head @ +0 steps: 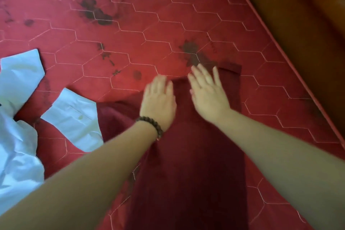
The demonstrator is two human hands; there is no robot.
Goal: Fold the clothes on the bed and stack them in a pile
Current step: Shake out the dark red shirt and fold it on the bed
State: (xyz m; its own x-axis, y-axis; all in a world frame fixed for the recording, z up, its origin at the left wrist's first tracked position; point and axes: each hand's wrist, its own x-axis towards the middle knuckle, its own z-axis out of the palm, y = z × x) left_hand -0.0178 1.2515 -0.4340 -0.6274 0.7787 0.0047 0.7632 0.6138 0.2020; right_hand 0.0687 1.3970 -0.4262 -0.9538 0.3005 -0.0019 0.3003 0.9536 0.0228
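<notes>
Both hands lie flat with fingers straight, the left hand [158, 99] and right hand [208, 91] side by side on the far end of the maroon garment [186, 164]. Its long axis runs from there back toward the person, on the bed [149, 15]; a white shirt [22, 117] lies left.

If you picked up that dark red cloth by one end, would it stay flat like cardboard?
Probably not. The dark red garment lies limp under both flat hands, left hand and right hand, with a rumpled flap at its left, so it would likely droop and unfold. It looks light.
</notes>
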